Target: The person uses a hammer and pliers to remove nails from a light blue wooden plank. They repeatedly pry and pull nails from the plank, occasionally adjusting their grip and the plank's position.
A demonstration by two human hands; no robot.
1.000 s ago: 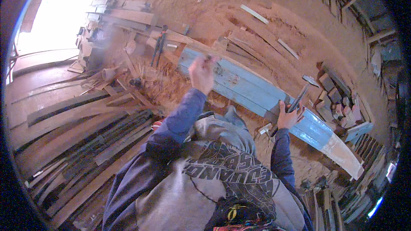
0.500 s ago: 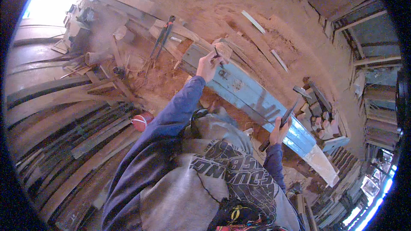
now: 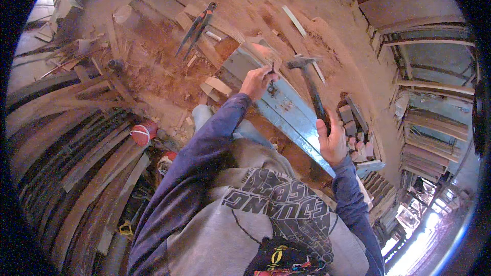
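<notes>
Hammer [image 3: 307, 79] clenched in right hand [image 3: 331, 140] above blue board [image 3: 286, 112] — left hand [image 3: 257, 82] pinching nail [image 3: 271, 71] near board's end

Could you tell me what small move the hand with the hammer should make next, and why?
Probably a light tap down onto the small dark nail, since the left hand pinches it upright on the long pale-blue painted wooden plank, while the right hand holds the dark-handled metal hammer raised just beside it.

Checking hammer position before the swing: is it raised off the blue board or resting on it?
Raised. The hammer in the right hand has its head above the blue board, near the left hand.
</notes>
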